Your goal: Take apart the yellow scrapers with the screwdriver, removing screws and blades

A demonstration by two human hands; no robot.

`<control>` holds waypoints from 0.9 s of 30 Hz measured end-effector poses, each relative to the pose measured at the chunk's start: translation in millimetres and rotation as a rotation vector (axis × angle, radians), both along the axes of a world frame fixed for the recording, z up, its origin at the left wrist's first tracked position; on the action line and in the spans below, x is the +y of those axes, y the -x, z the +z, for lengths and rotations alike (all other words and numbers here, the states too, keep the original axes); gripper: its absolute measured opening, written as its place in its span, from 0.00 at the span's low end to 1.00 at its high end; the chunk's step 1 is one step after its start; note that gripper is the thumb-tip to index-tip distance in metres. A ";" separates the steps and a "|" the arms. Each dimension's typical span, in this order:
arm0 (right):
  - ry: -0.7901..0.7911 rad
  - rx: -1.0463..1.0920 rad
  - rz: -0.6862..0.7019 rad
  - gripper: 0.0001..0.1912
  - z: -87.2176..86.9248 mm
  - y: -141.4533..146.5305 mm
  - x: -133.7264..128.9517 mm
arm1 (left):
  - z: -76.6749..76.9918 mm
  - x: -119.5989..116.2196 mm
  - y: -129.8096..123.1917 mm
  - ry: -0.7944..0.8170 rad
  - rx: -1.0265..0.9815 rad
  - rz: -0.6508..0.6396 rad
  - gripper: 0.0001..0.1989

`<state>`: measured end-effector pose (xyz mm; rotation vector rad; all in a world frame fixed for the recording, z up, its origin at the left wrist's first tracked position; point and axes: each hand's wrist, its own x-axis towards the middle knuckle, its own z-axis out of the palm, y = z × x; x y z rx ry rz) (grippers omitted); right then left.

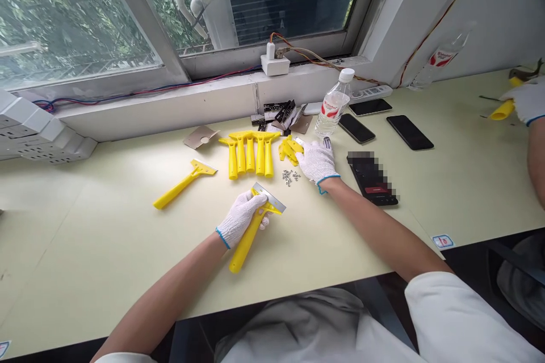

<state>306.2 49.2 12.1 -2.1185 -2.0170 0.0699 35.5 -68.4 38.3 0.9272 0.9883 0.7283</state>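
My left hand (244, 216), in a white knitted glove, grips a yellow scraper (247, 241) near its head, with a metal blade (271, 199) lying across the top. My right hand (317, 161), gloved too, reaches to the small yellow plates (289, 151); its fingertips are at the pile's right edge, and what they hold, if anything, is too small to make out. Small screws (291, 177) lie in a loose heap below the plates. Several yellow scraper handles (250, 153) stand in a row left of them. Farther left lies one scraper (181, 184) with a blade.
Black blade packs (283, 116) and a cardboard piece (201, 136) lie toward the window. A water bottle (334, 105) stands beyond my right hand, near several phones (409, 132). At the far right, another person's gloved hand (528, 99) holds a yellow handle (502, 110).
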 end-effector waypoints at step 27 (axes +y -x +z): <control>0.118 1.440 0.343 0.19 60.7 -1.2 -59.8 | 3.8 1.1 8.3 -0.039 -0.104 -0.233 0.16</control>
